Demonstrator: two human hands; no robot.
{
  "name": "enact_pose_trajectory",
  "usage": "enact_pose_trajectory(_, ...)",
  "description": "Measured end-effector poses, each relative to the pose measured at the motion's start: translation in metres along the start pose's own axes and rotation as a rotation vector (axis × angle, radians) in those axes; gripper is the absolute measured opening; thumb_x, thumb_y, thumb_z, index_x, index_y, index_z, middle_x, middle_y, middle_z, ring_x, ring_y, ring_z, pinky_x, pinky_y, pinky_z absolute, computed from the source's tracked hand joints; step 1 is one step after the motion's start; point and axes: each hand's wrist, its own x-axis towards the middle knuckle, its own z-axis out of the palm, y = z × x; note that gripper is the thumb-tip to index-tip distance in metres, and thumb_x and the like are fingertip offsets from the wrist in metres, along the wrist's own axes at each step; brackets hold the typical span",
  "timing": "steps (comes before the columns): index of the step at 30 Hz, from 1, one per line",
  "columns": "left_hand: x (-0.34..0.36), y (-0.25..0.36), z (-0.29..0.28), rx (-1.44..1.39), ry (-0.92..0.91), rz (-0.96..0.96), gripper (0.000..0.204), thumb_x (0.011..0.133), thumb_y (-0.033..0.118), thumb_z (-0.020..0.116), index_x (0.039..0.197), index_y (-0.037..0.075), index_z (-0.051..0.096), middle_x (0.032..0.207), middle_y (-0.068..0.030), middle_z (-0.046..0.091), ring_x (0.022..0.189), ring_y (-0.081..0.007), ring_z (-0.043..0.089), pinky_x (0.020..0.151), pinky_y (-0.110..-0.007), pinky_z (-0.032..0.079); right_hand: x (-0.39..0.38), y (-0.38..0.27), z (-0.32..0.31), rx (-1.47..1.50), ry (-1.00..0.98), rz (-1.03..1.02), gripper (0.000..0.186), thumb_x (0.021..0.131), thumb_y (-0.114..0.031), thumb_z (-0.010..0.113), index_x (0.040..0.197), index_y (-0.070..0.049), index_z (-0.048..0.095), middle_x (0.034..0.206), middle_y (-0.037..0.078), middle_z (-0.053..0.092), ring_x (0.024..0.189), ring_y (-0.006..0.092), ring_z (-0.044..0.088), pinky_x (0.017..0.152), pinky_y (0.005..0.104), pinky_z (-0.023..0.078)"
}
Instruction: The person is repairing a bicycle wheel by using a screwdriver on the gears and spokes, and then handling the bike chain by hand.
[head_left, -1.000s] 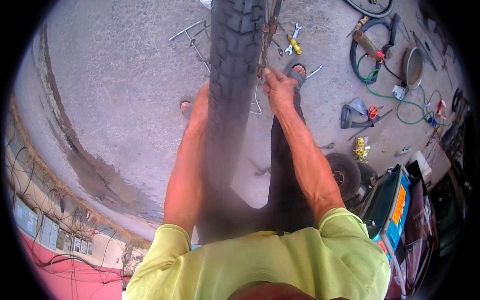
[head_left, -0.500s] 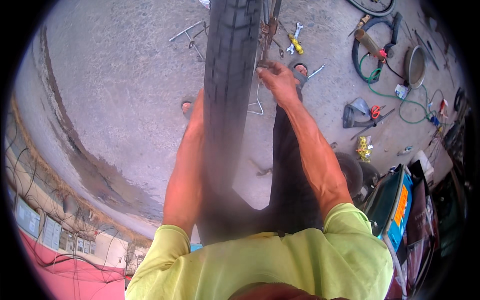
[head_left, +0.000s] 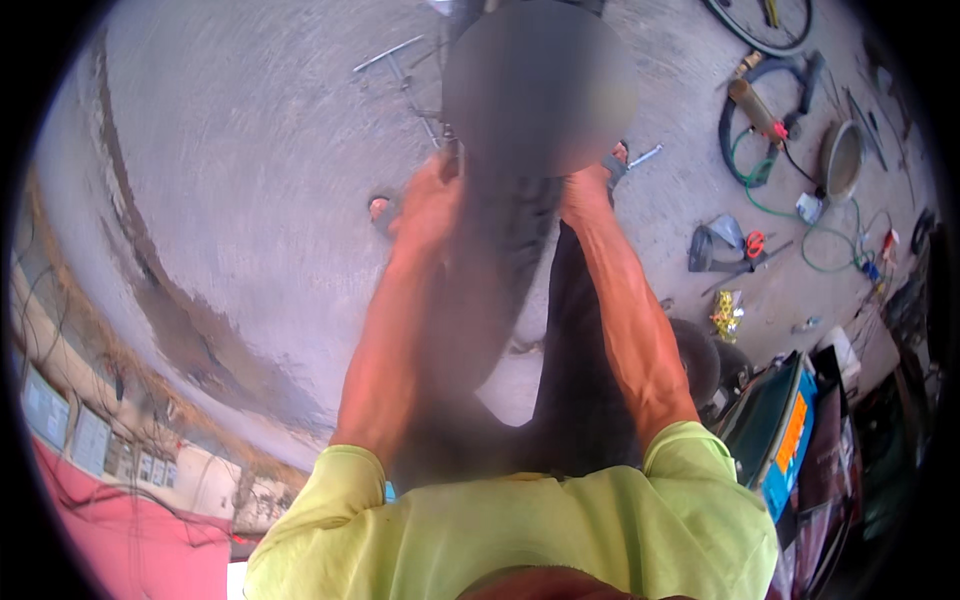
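A bicycle tyre (head_left: pixel 525 235) with dark tread stands upright between my forearms, its near part smeared. A large, dark, rounded shape (head_left: pixel 535 85) blurs across the upper middle, close to the camera, and covers the wheel's far part. My left hand (head_left: pixel 432 200) is at the left side of the wheel, its fingers curled in by a small metal part; what they grip cannot be made out. On the right side, my right hand (head_left: pixel 587 192) reaches behind the dark shape, which hides its fingers.
A T-handled metal tool (head_left: pixel 388 55) lies on the ground beyond my left hand. A wrench (head_left: pixel 646 156) is beside my right foot. Farther right are a black tube (head_left: pixel 735 130), a round metal basin (head_left: pixel 842 160), orange-handled scissors (head_left: pixel 754 243) and a yellow packet (head_left: pixel 727 315).
The dark rounded shape has come into the upper middle, covering the wheel and the yellow-handled tool. My left hand has come out from behind the tyre; my right hand's fingers are now hidden.
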Motion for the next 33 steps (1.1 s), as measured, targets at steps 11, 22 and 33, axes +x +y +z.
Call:
enact_pose_trajectory(11,-0.012,0.027,0.001,0.112,-0.089,0.054,0.064,0.081,0.02,0.066,0.138,-0.006,0.05,0.115,-0.0184,0.066,0.105,-0.0245,0.062,0.094,-0.036,0.047,-0.002,0.007,0.005,0.191,-0.01,0.162,0.017,0.094,-0.004,0.057,0.081,-0.013,0.051,0.068,-0.004,0.044,0.058,0.0091,0.041,0.052,0.0266,0.032)
enact_pose_trajectory(22,-0.019,0.035,0.008,0.049,0.003,0.107,0.056,0.081,0.023,0.066,0.126,-0.008,0.056,0.093,-0.0215,0.068,0.088,-0.0267,0.067,0.08,-0.039,0.051,0.005,0.026,-0.008,0.308,-0.109,0.084,0.011,0.093,-0.024,0.064,0.097,-0.014,0.061,0.078,-0.005,0.057,0.064,0.0103,0.048,0.057,0.0268,0.038)
enact_pose_trajectory(33,-0.014,0.033,0.011,0.043,0.036,0.125,0.048,0.08,0.02,0.062,0.116,-0.011,0.058,0.099,-0.0279,0.069,0.096,-0.0378,0.068,0.085,-0.043,0.051,0.005,0.022,-0.002,-0.011,-0.03,0.051,0.034,0.091,-0.02,0.076,0.105,-0.01,0.046,0.08,-0.001,0.055,0.061,0.0092,0.051,0.05,0.0226,0.039)
